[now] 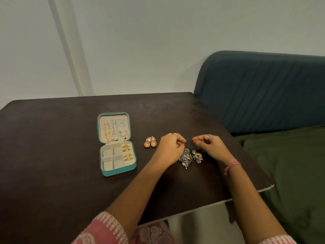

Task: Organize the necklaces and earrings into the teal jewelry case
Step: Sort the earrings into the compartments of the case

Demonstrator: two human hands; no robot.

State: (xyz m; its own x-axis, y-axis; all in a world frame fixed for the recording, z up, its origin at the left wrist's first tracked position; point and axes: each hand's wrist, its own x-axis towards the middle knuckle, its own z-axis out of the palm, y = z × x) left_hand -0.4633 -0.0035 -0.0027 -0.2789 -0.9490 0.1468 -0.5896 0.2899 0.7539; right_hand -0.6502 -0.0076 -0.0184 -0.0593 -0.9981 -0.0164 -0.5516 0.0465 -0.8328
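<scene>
Your teal jewelry case (117,170) lies open on the left of the dark table (52,138). Necklaces (114,131) already hang from the hooks in its far lid, and four gold pieces (127,152) sit in the right column of the near tray; the other compartments look free.

Both hands hover just beyond the tangled heap of silver and gold earrings (190,156), which lies near the table's right side. Your left hand (171,147) has its fingers curled with the tips drawn together, and your right hand (210,144) is curled the same way (whether either pinches a small piece, I cannot tell, as anything there is too small to see). A peach pair of earrings (150,142) rests apart, between the case and your left hand.

These pieces are likely light and stiff, but their posts and dangling parts probably snag on one another. Lift one earring by its broad decorated face, not its thin post, and ease it free of the heap rather than tugging. The peach pair should come up cleanly, since it lies untangled.
</scene>
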